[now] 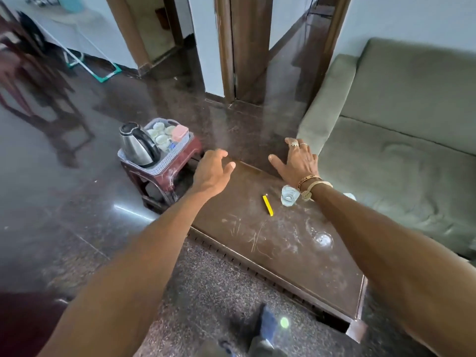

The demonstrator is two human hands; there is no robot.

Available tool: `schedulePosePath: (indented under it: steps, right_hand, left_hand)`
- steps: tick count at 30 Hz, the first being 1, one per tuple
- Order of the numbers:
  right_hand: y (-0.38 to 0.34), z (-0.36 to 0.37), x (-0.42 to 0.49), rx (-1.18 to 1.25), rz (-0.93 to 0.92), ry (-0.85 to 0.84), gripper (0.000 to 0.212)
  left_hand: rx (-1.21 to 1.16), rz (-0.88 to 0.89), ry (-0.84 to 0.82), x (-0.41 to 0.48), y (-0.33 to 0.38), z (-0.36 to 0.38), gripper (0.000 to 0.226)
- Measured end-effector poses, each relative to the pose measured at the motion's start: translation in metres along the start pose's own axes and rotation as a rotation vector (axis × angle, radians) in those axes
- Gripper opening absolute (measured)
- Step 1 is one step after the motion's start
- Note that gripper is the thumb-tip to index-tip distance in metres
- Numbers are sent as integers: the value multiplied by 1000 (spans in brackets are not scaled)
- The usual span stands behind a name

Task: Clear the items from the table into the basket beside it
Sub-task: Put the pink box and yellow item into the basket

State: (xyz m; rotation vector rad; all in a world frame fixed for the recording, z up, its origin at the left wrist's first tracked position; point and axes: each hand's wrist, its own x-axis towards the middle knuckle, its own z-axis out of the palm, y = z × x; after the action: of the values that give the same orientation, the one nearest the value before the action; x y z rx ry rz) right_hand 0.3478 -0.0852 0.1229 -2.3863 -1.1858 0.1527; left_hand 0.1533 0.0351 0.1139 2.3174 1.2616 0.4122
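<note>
A dark wooden table (296,266) stretches in front of me. On it lie a yellow stick-like item (267,205), a clear glass (289,195) under my right wrist, and another clear glass (323,239) nearer to me. My left hand (212,171) hovers over the table's far left corner, fingers apart and holding nothing. My right hand (298,161) rests flat at the far edge, fingers spread. A grey basket (177,153) sits on a maroon stool (167,176) left of the table. It holds a steel kettle (137,145), several cups and a pink box.
A green sofa (401,150) runs along the table's right side. Wooden door frames (244,47) stand beyond the table. Dark chairs (31,81) are at the far left. The floor is polished dark stone.
</note>
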Motion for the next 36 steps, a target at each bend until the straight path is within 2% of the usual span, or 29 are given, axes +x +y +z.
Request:
schedulePosePath:
  steps: [7,17,24,30,36]
  right_hand:
    - [1,16,48,23,15,-32,65]
    - [21,98,60,-11,150,-228,68]
    - [22,112,101,12,294,-178,66]
    - [38,140,100,11,406,-166,64]
    - [78,196,75,-35,486,-311,64]
  left_hand:
    - [-76,-74,35,40,-4,13,39]
    - [-55,-138,-198,76,-48,83,42]
    - [-112,-101,-292,136,-49,102,40]
    - [-206,-178,-405,160,-51,141,37]
    - [-299,-331,-567,135,-62,223,37]
